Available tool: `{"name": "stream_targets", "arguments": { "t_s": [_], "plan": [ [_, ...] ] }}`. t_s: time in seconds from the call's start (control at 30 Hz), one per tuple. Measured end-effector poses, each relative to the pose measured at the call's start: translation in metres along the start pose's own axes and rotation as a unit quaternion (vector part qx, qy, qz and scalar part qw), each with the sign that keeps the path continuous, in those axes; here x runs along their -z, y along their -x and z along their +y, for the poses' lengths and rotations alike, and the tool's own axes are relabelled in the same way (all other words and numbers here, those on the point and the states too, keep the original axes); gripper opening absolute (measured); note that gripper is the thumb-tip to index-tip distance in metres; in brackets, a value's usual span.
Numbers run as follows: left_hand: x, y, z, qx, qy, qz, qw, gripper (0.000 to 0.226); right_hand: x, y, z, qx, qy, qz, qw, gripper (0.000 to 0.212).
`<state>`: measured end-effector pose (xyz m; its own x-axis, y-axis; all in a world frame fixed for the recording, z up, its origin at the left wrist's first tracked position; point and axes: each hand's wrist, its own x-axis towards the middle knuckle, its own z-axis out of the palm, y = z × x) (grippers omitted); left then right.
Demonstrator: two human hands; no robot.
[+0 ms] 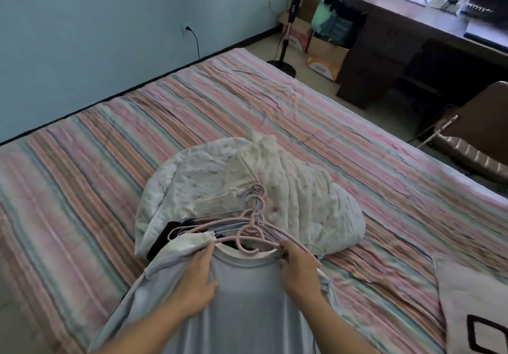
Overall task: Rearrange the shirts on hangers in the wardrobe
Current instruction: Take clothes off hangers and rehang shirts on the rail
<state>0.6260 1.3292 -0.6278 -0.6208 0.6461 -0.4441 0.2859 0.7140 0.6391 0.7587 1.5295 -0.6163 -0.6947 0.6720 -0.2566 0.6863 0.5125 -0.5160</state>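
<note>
A pale blue-grey shirt [244,298] lies on top of a stack of hangered clothes at the bed's near edge. A pink hanger [248,239] sits in its collar, above several more pink and pale blue hangers [255,205]. My left hand [196,285] grips the shirt's left shoulder fabric by the collar. My right hand [298,267] pinches the right side of the collar together with the pink hanger's arm. A dark garment [162,236] shows under the stack on the left.
A crumpled white floral quilt [302,199] lies behind the hangers on the striped bedsheet [192,111]. A beige cushion [472,307] lies at the right. Beyond the bed stand a fan [288,37], boxes, a dark desk [384,51] and a chair [478,133].
</note>
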Motion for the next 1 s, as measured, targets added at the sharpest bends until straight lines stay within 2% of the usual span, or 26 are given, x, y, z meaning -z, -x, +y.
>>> {"name": "stream_targets", "arguments": {
  "t_s": [0.13,0.3,0.37,0.5,0.67,0.77,1.0],
  "plan": [
    [-0.012,-0.006,-0.006,0.027,-0.084,-0.055,0.995,0.103,-0.012,0.004,0.006,0.0,-0.004,-0.072,0.997,0.052],
    [0.004,0.0,0.008,0.047,-0.037,-0.057,0.997,0.101,-0.002,0.017,-0.009,-0.029,0.062,-0.172,0.983,0.079],
    [0.019,0.016,0.016,0.041,-0.016,-0.042,0.998,0.098,0.006,0.03,-0.024,-0.043,0.046,-0.162,0.985,0.078],
    [0.057,0.06,0.035,0.028,0.012,0.011,0.999,0.09,0.022,0.068,-0.065,-0.013,0.006,-0.142,0.99,0.067],
    [0.124,0.134,0.069,-0.016,-0.039,0.094,0.995,0.085,0.068,0.128,-0.141,0.063,-0.012,-0.116,0.991,0.066],
    [0.163,0.185,0.091,-0.04,-0.055,0.134,0.989,0.079,0.107,0.167,-0.187,0.12,-0.024,-0.085,0.989,0.054],
    [0.242,0.35,0.107,-0.069,-0.102,0.22,0.968,0.088,0.176,0.303,-0.292,0.22,-0.015,-0.028,0.975,0.066]
  ]
}}
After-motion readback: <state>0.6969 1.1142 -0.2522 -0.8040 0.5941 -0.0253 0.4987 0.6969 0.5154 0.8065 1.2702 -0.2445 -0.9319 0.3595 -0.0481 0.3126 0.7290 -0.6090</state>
